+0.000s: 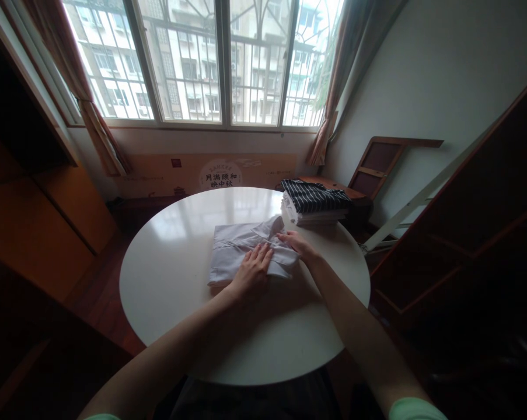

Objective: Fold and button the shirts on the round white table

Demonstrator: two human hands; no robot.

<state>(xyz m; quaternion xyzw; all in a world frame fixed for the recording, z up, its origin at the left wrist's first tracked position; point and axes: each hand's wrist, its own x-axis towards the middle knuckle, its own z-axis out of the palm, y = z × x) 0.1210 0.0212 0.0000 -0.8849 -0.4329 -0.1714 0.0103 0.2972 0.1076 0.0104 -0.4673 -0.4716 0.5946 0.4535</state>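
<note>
A pale grey collared shirt point(232, 245) lies folded into a flat rectangle on the round white table point(167, 291), its collar toward the right. My left hand point(253, 265) rests flat on the shirt's middle, fingers stretched out. At the collar end, my right hand point(299, 244) has its fingers closed at the collar's edge, pinching the cloth there. The fingertips of that hand are partly lost against the fabric.
Behind my right hand, a stack of folded clothes point(318, 198) stands on the table, a black white-striped garment on top of white ones. A wooden chair point(379, 166) is beyond the table at the right. A long printed box point(158, 175) lies below the window.
</note>
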